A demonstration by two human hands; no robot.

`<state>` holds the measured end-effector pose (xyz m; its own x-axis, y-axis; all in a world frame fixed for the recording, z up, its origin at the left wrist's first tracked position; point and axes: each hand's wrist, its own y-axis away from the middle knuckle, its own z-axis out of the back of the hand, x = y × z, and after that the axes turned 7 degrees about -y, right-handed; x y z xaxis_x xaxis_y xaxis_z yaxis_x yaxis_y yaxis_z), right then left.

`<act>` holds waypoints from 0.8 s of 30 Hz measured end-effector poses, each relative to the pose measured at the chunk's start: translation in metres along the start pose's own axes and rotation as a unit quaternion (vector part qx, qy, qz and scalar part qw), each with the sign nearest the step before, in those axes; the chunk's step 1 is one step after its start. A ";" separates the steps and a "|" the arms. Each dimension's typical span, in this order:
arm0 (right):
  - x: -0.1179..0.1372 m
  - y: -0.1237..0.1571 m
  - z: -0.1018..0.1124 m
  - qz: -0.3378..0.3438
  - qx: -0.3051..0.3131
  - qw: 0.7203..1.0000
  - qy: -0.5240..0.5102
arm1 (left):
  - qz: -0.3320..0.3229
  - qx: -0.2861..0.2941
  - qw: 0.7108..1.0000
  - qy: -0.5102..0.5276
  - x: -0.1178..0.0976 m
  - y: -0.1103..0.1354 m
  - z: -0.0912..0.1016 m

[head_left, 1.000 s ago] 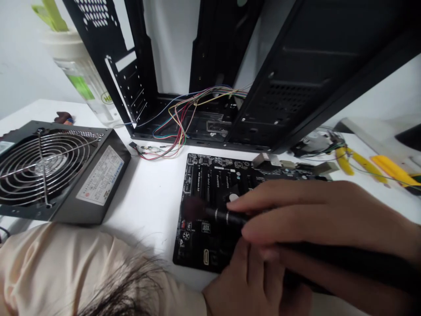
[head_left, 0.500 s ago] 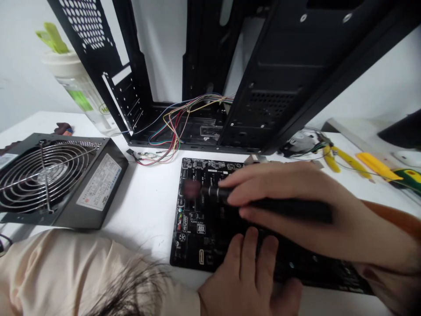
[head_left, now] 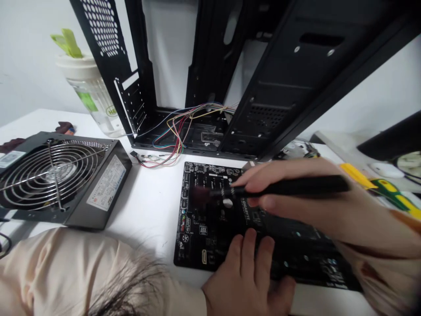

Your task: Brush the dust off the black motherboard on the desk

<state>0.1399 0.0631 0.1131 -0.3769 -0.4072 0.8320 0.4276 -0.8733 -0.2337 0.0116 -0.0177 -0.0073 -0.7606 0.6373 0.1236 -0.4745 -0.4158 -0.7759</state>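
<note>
A black motherboard [head_left: 194, 259] lies flat on the white table. My right hand [head_left: 312, 210] grips the black handle of a brush [head_left: 296, 186] and holds it nearly level over the board. The brush's dark reddish bristles, blurred by motion, are over the slots on the board's left part. On the board's near edge rests my left hand [head_left: 246, 272], with its fingers stretched out on the surface. My right hand and forearm hide much of the board's far right side.
Behind the board stands an open black computer case [head_left: 243, 131], with thin coloured wires [head_left: 179, 131] spilling out. A power supply [head_left: 112, 188] sits at left, a clear bottle [head_left: 98, 103] behind it. Yellow-handled tools [head_left: 391, 188] lie at right.
My right hand and the brush have shifted slightly right over the board, uncovering more print near its middle. My left hand stays on the near edge. The camera view has shifted a little.
</note>
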 end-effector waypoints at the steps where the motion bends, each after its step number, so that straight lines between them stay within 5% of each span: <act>1: 0.002 -0.001 -0.004 -0.019 0.026 0.999 -0.008 | 0.003 -0.005 1.000 0.000 -0.001 0.001 -0.001; 6: 0.002 -0.023 -0.020 -0.142 0.086 0.986 -0.028 | -0.014 0.001 1.000 -0.002 -0.001 0.005 -0.002; 10: -0.004 -0.042 -0.028 -0.252 0.126 0.949 -0.144 | -0.056 0.038 0.998 -0.001 0.002 0.008 -0.001; 14: -0.009 -0.055 -0.038 -0.325 0.128 0.925 -0.149 | -0.074 0.061 0.995 0.004 0.002 0.011 -0.002; 24: -0.001 -0.067 -0.047 -0.306 0.130 0.939 -0.088 | -0.072 0.075 0.994 0.018 -0.001 0.014 -0.006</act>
<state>0.0732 0.1095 0.1049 -0.4854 0.2202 0.8461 0.3708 -0.8245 0.4274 0.0086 -0.0205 -0.0226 -0.6654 0.7187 0.2016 -0.6396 -0.4096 -0.6505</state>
